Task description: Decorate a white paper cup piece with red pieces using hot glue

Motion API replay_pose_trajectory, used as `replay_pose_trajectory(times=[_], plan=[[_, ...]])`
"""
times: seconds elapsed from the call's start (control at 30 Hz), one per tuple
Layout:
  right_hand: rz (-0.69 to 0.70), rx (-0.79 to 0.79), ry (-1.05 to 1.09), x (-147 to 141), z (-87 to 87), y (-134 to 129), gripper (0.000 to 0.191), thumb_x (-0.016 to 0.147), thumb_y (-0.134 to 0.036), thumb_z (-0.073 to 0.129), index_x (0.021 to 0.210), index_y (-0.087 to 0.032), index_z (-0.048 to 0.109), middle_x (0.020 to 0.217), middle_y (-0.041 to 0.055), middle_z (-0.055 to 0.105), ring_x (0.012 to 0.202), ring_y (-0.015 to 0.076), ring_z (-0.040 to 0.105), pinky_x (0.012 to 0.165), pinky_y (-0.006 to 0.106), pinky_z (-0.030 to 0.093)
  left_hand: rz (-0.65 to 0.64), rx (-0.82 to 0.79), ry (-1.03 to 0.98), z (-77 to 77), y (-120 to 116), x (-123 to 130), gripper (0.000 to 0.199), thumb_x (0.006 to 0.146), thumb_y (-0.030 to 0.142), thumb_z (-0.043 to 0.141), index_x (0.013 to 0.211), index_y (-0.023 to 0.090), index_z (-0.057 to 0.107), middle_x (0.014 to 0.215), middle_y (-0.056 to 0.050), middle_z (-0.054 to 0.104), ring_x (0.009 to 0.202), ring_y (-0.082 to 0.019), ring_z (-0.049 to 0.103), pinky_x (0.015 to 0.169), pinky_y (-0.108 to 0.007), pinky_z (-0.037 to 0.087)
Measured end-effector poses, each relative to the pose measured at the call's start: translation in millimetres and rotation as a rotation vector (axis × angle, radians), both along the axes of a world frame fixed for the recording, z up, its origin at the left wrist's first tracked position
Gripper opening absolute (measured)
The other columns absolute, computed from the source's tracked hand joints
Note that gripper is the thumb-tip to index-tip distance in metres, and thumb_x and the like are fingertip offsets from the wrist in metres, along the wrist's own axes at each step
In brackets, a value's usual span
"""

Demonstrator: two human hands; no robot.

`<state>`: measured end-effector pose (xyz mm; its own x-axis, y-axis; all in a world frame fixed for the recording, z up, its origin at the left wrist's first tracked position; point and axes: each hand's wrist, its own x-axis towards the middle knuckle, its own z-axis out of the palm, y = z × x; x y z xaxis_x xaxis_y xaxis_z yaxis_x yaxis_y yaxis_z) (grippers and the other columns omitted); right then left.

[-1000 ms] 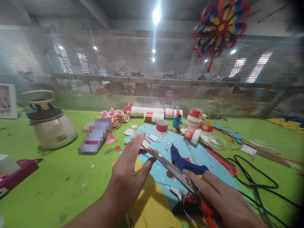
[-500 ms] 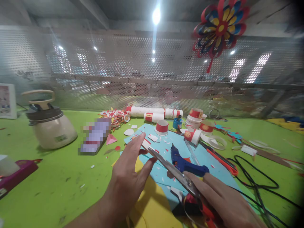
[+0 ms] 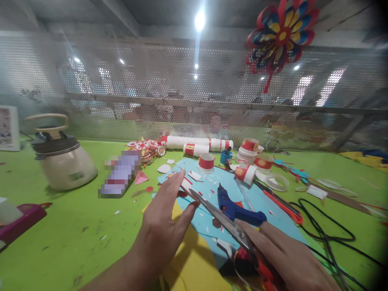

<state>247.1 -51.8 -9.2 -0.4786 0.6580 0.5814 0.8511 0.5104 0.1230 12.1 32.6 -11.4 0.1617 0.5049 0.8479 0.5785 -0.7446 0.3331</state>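
Red-handled scissors [image 3: 227, 222] met white paper piece [image 3: 186, 184]

In the head view, my right hand [image 3: 283, 252] gripped the scissors; my left hand [image 3: 163, 222] pinched the paper piece at the blade tips, over the light-blue sheet [image 3: 280, 226], left of the blue glue gun [image 3: 241, 212].

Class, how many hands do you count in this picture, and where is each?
2. The left hand is just left of centre, holding a white paper piece; the right hand, lower right, holds red-handled scissors. Any beyond the perforated panel may be hidden.
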Motion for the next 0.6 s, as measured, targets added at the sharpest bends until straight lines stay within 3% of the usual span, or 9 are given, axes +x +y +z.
replay_pose_trajectory(times=[0.2,0.4,0.6], plan=[[0.009,-0.032,0.029,2.0,-4.2,1.3,0.036,0.096,-0.028,0.035,0.129,-0.017,0.046,0.074,0.0060,0.062,0.063,0.0202,0.065,0.049,0.027,0.049,-0.017,-0.009,-0.008,3.9,0.0,-0.1,0.052,0.087,0.017,0.059,0.136,0.015,0.044,0.127,-0.014,0.059,0.108,-0.026,0.063,0.101,-0.048,0.051],[0.010,-0.047,0.020,2.8,-5.9,1.1,0.040,0.091,-0.018,0.037,0.130,-0.016,0.043,0.075,0.0061,0.062,0.065,0.0205,0.065,0.052,0.027,0.050,-0.033,-0.024,-0.002,7.0,-1.7,0.3,0.052,0.084,0.016,0.059,0.134,0.014,0.045,0.124,-0.013,0.059,0.095,-0.020,0.066,0.100,-0.043,0.051],[-0.005,-0.060,0.066,3.2,-1.8,-1.8,0.044,0.084,-0.018,0.045,0.128,-0.019,0.053,0.077,0.0062,0.066,0.065,0.0210,0.065,0.053,0.027,0.051,-0.031,-0.001,0.013,7.5,-2.4,-0.1,0.051,0.082,0.014,0.059,0.132,0.012,0.046,0.120,-0.013,0.061,0.095,-0.020,0.065,0.099,-0.043,0.051]])
